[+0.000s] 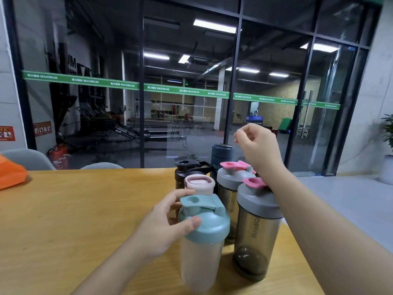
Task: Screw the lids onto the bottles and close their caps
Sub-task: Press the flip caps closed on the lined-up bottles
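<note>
Bottle (200, 248) stands upright, teal lid up; left hand (163, 226) grips it.

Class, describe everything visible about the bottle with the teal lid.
The teal-lidded bottle stands upright on the wooden table, nearest the camera. Its frosted, pale plastic body carries a teal lid whose flip cap lies down. The left hand grips the lid, thumb across its front. Grey-lidded bottles stand to its right.
</note>
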Available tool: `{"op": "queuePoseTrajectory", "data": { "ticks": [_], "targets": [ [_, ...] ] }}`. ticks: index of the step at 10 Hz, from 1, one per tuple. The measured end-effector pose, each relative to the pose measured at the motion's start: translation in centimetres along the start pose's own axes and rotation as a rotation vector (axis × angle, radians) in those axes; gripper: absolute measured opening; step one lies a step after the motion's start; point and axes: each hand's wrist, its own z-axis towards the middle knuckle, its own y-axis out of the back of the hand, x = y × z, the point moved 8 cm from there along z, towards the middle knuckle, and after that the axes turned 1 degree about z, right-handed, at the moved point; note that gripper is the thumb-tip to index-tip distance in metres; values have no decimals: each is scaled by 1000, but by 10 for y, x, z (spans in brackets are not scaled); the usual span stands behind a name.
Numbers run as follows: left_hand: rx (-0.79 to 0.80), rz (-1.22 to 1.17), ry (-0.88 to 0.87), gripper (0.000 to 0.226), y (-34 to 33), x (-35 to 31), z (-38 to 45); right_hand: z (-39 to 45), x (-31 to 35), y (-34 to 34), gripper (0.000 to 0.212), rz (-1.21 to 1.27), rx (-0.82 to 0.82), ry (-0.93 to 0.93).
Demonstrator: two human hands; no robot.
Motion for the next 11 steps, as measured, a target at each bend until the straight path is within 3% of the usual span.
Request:
{"op": "queuePoseTrajectory", "data": {
  "ticks": [3, 6, 7, 11],
  "targets": [
    [-101, 32, -12, 54, -2, -4, -7, -33, 3, 0, 15, -268, 462, 17],
    [-190, 62, -6, 44, -8, -5, -10, -87, -14, 20, 40, -331, 331, 159],
    [-196, 87, -21, 40, -14, -7, -10, -90, -18, 22, 39, -338, 244, 159],
    [-215, 73, -74, 49, -28, -15, -12, -90, -9, 23, 60, -316, 163, 195]
  ]
}}
